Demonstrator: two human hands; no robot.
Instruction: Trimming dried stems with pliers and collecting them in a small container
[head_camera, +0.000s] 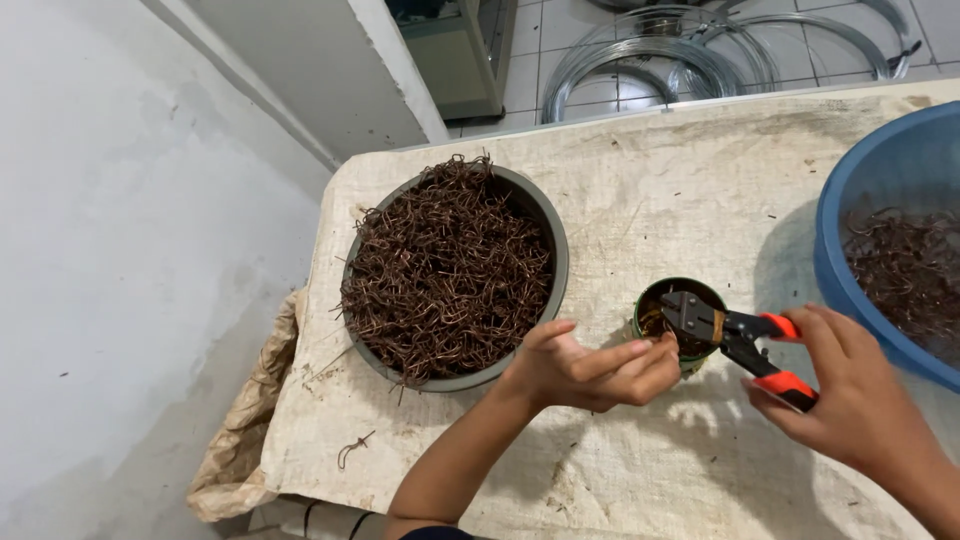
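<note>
- Gripping a pair of cutters (735, 340) w/ orange handles, the right hand (850, 400) had its fingers (822, 335) wrapped round both grips; dark head of the tool sat over the mouth of a small green can (682, 325).
- Left hand (590, 368) lay just beside the can on its left; fingers (625, 352) pinched narrow together, tips right at the can's rim, next to the cutter head. Couldn't tell if they held anything – too small to see.
- Can stood upright on the tabletop (660, 190), between a grey bowl and a blue basin; something brownish inside, partly hidden by the tool.
- Grey bowl (553, 235), round, left of the can, heaped w/ tangled brown wire bits (445, 265), some spilling over the rim.
- Blue basin (850, 190) at the right edge, only partly in view, also holding brown wire bits.
- Tabletop covered w/ a stained, pale woven cloth; one stray wire bit (353, 448) lay near the front left corner.
- Crumpled tan sack (240, 440) hung off the left side.
- Coils of shiny wire (650, 50) lay on the tiled floor beyond the tabletop; grey wall to the left.
</note>
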